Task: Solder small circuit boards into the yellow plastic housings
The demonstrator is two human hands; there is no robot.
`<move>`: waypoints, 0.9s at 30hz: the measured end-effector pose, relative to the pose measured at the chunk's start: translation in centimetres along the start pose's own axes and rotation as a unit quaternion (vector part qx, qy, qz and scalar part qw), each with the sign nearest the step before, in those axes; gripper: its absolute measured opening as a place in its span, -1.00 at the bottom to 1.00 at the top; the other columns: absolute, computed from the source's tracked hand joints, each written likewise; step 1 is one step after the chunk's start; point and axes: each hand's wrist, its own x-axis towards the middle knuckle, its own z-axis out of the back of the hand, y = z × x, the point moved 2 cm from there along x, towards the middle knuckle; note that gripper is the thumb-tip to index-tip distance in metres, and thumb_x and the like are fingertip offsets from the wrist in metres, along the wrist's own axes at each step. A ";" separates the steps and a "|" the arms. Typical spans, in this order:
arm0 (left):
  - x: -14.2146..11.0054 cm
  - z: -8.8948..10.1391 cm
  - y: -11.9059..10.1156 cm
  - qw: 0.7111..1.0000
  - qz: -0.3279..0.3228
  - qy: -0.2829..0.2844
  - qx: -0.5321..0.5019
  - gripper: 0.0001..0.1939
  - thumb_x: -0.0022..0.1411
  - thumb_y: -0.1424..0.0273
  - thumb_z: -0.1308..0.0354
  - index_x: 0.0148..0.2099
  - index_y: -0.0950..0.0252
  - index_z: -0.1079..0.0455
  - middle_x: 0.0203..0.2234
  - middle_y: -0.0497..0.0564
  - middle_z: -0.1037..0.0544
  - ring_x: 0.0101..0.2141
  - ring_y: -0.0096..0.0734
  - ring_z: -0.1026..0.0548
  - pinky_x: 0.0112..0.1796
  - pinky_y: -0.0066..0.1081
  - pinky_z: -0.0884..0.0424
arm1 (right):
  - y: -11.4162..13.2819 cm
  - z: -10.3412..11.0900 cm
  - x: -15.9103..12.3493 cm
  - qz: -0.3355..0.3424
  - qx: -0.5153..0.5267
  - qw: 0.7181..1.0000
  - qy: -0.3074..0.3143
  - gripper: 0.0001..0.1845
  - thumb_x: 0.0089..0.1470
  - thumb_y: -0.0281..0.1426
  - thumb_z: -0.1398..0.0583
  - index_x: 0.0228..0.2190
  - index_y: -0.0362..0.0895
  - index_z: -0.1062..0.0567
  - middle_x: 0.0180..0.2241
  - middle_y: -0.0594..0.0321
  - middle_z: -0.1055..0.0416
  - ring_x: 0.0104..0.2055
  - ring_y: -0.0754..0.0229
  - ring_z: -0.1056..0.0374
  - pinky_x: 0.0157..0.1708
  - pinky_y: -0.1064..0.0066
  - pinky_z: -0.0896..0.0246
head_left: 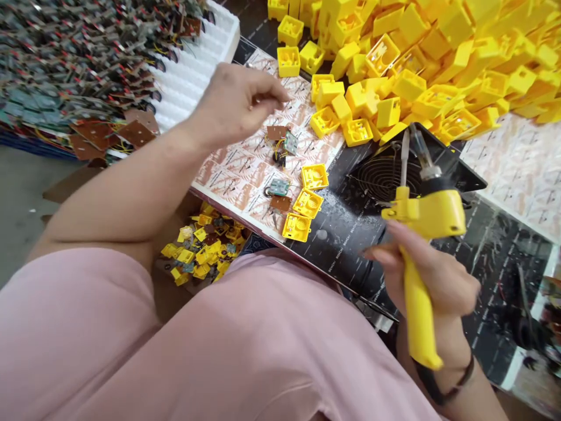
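Note:
My right hand [432, 275] is wrapped round the handle of a yellow soldering gun [423, 310]. The gun's metal tip and feed tube point away from me, over the black bench mat. Above the patterned sheet hovers my left hand [243, 99], its fingers loosely bent and a small gap before the thumb; I see nothing in it. Below that hand lies a wired green circuit board [291, 142] with a brown board [277, 133]. Closer to me are another green board [279, 187] and brown board [281, 203], beside three open yellow housings [308, 203].
Yellow housings [412, 88] are heaped at the back right. A black fan [379, 172] stands near the gun. Wired boards [87, 64] crowd a white foam tray [193, 70] at left. Below the bench edge, a box holds yellow parts [205, 251]. Dark tools [526, 321] lie right.

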 end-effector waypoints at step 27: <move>0.3 -0.4 0.2 0.986 -0.070 0.140 0.054 -0.68 0.41 0.24 -0.09 -0.04 0.20 -0.65 -0.05 -0.01 -0.74 0.01 -0.28 -0.65 0.11 -0.24 -0.48 | -2.3 -10.3 8.9 0.010 0.047 0.990 0.129 -0.66 0.40 -0.32 -0.13 0.12 -0.08 -0.53 -0.14 0.12 -0.63 -0.18 0.06 -0.58 -0.17 0.29 -0.46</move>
